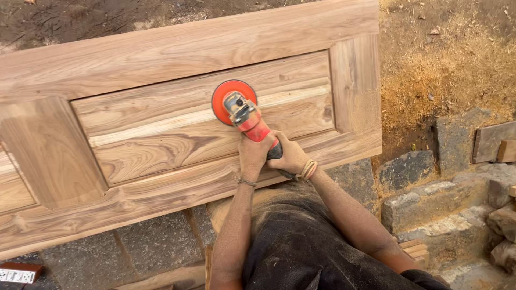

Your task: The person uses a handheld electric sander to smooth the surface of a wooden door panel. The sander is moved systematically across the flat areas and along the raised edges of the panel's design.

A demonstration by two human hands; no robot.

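1. Reaching forward with both forearms, the left hand [252,154] and right hand [290,157] wrap their fingers tightly around the red sander [248,119].
2. A small flat red-and-white object [17,273] lies at the lower left corner on the stone paving [156,241].
3. The sander's long axis runs from the hands up-left, its orange disc [221,96] lying on the wooden door panel [161,134].
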